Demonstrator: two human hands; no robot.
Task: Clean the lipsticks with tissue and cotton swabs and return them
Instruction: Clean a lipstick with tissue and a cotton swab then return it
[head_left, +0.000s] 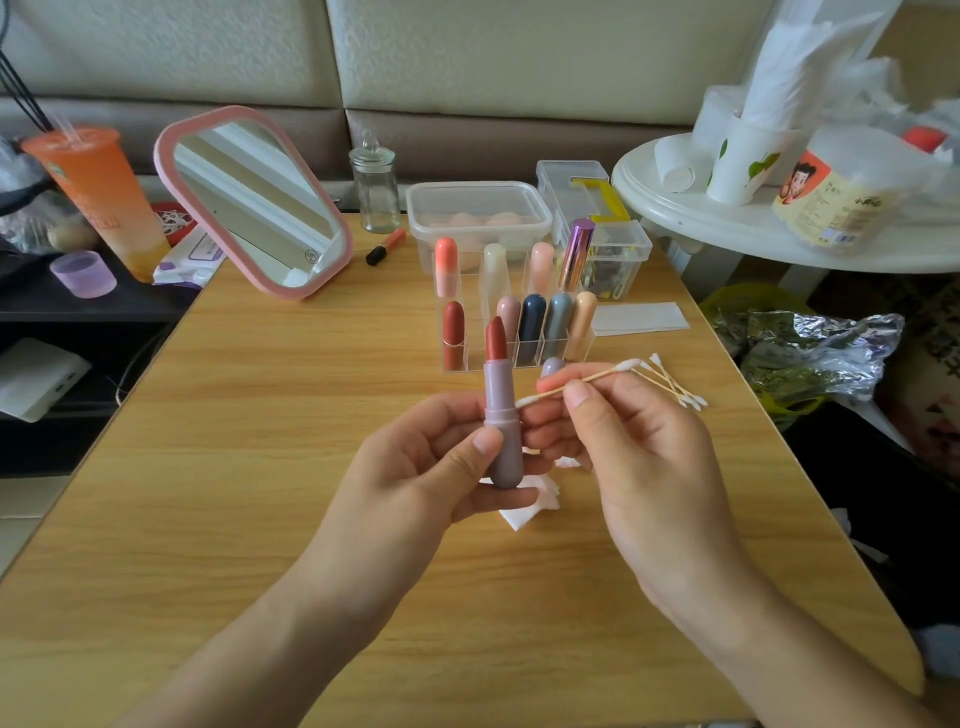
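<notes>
My left hand (431, 462) grips an uncapped lipstick (500, 410) upright, a mauve tube with a red-brown bullet on top. My right hand (634, 441) pinches a cotton swab (576, 384), whose left tip touches the tube's collar. The lipstick's mauve cap (551, 366) stands just behind my fingers. A folded white tissue (524, 506) lies on the table under my hands. Behind stands a clear organizer (519, 322) with several capped lipsticks. Spare cotton swabs (675, 387) lie to the right.
The wooden table (260, 467) also carries a pink-framed mirror (254, 202), a glass jar (374, 187), an orange pen (385, 246), clear boxes (478, 213) and a flat tissue (639, 317). An orange drink (98, 197) is left; a white round table (779, 228) with cups is right.
</notes>
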